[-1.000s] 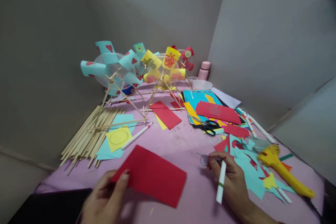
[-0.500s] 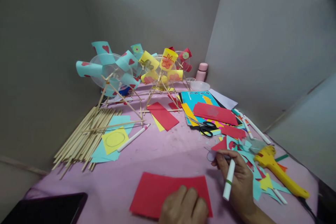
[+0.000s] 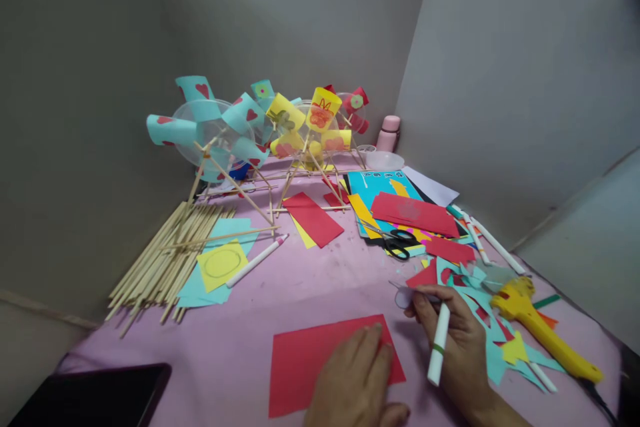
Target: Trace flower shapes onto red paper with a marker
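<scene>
My left hand (image 3: 356,373) lies on a sheet of red paper (image 3: 299,363) at the front of the table, fingers stretched out over its right half. To the right, my right hand (image 3: 457,340) is closed around a white marker (image 3: 438,347) with a green band, its end pointing down toward me. Between the same thumb and fingertips sticks out a small pale round piece (image 3: 403,297) with a thin pointed bit; its kind I cannot make out. Black-handled scissors (image 3: 397,244) lie beyond the right hand, by several paper sheets.
Paper pinwheels on stick stands, one blue (image 3: 209,121) and one yellow (image 3: 310,127), stand at the back. Bamboo sticks (image 3: 155,263) lie left, a black tablet (image 3: 85,400) front left. Paper scraps (image 3: 473,287) and a yellow glue gun (image 3: 545,330) lie right; a pink bottle (image 3: 388,134) stands behind.
My left hand has gone from curled knuckles to outstretched fingers on the red paper. The paper has turned and shifted a little rightward. My right hand keeps its grip.
</scene>
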Action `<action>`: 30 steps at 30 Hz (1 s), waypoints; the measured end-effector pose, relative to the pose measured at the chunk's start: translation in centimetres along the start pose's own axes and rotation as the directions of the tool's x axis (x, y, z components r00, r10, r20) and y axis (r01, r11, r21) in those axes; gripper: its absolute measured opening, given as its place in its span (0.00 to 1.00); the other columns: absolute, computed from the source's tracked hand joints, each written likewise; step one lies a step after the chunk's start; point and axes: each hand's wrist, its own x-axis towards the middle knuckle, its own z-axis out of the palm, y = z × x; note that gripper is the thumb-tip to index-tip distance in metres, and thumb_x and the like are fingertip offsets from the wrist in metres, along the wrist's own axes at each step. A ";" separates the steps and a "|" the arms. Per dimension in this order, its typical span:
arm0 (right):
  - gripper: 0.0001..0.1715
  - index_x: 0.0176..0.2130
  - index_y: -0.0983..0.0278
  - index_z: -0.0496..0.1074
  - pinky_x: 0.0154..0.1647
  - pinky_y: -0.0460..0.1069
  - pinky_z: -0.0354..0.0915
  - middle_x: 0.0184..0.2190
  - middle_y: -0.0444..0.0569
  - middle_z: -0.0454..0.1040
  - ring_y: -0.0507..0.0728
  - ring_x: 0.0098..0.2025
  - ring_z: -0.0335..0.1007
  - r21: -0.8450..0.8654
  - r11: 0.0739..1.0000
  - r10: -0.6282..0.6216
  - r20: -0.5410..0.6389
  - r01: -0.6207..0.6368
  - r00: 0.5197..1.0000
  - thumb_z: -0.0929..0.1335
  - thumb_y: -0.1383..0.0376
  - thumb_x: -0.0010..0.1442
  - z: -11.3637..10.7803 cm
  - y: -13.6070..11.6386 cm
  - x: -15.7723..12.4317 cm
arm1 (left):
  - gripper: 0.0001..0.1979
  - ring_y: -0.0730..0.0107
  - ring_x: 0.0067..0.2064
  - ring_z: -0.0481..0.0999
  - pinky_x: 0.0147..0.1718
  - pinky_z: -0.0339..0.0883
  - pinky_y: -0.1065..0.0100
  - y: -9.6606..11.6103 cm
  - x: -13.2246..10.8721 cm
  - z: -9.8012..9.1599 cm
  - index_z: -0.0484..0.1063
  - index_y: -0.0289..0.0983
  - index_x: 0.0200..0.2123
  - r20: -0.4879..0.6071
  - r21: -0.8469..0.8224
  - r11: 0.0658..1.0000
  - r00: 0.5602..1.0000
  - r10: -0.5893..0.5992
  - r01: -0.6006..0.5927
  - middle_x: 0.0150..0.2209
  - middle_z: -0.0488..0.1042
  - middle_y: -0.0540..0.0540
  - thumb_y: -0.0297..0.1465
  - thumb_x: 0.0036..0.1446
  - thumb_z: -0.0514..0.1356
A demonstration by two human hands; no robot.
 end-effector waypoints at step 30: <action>0.26 0.49 0.69 0.69 0.41 0.51 0.73 0.47 0.60 0.78 0.62 0.45 0.77 -0.167 0.370 -0.469 0.816 0.914 0.338 0.60 0.51 0.67 1.3 0.3 -3.5 | 0.16 0.66 0.43 0.79 0.40 0.74 0.69 -5.0 -4.4 -4.0 0.72 0.35 0.45 0.013 0.123 0.987 0.995 0.101 -0.102 0.43 0.79 0.43 0.32 0.67 0.46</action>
